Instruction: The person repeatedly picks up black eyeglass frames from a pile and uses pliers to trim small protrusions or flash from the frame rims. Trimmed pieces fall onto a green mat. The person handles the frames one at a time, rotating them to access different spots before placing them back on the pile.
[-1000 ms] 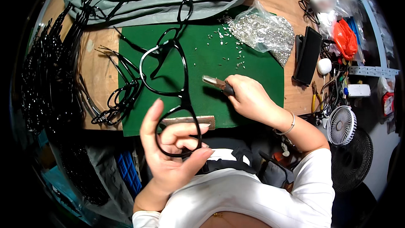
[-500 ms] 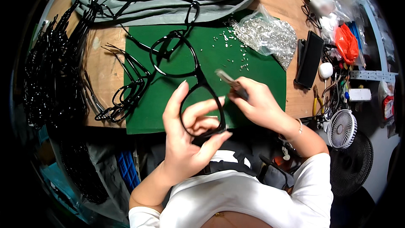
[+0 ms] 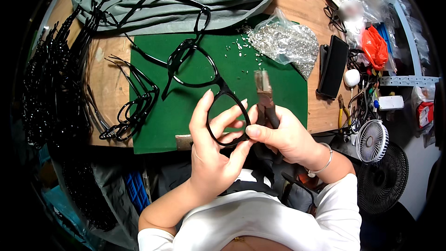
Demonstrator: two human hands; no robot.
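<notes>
I see the left hand (image 3: 211,158) half-curled, gripping the near rim of the black eyeglass frame (image 3: 221,84) over the green mat (image 3: 288,90). Right hand (image 3: 290,135) wraps the pliers (image 3: 265,96), thumb at the rim. I'd brace the rim lightly, steel clear. Handles partly hidden; contact beneath right thumb unreadable.

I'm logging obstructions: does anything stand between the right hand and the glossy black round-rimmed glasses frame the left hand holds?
Nothing visible: the right hand is at the glasses frame, apparently touching its rim. The dark-handled metal pliers it holds stand beside the frame.
</notes>
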